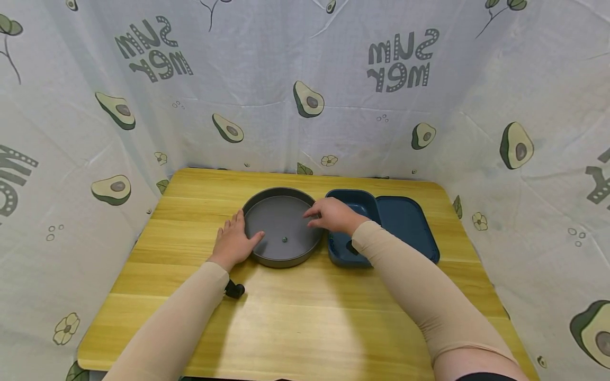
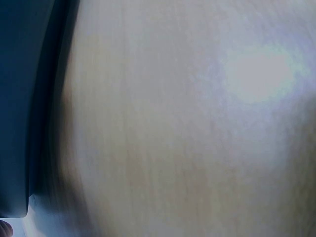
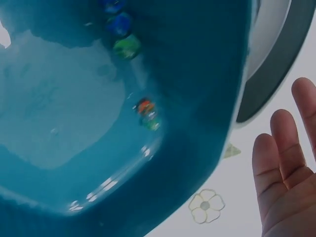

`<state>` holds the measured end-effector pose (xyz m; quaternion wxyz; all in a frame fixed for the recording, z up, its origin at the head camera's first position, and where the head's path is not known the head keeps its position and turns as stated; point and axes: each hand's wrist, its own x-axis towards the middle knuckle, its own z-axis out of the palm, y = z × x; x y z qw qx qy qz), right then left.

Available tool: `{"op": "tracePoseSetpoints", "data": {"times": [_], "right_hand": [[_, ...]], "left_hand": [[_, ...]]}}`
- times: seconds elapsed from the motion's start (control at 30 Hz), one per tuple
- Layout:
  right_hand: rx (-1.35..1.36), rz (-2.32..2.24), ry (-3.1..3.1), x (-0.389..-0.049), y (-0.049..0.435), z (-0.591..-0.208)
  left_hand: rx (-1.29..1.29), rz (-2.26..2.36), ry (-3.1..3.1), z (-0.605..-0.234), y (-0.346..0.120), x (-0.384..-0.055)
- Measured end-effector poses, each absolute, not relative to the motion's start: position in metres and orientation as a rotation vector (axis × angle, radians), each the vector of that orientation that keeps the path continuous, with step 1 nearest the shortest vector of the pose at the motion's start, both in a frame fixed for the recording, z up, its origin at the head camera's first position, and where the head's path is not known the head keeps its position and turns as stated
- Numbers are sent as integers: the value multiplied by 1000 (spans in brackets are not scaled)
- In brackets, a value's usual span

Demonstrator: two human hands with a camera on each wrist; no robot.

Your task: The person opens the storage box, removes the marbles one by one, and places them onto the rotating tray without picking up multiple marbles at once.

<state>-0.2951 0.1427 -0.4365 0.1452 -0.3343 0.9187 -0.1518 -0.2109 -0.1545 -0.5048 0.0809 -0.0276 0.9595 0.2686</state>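
A round grey pan (image 1: 281,227) sits on the table with one small greenish marble (image 1: 285,239) inside it. My left hand (image 1: 233,241) rests on the pan's left rim, fingers spread along the outside and thumb reaching over the inside. Above the right rim hovers my right hand (image 1: 333,214), its thumb and fingertips apart with nothing visible between them. Under that wrist stands a dark blue container (image 1: 340,248). In the right wrist view it holds several glass marbles, among them a blue one (image 3: 120,23), a green one (image 3: 127,47) and an orange one (image 3: 145,105).
Right of the container lies a flat dark blue lid (image 1: 410,225). The wooden table (image 1: 295,328) has a patterned curtain (image 1: 267,79) along its back and sides. A black wrist-camera piece (image 1: 234,289) hangs below the left wrist.
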Motion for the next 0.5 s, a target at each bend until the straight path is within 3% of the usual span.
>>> {"op": "tracePoseSetpoints", "data": {"times": [0.5], "right_hand": [[-865, -364, 2678, -299, 193, -444]], "left_hand": [[-75, 799, 2871, -505, -154, -210]]}}
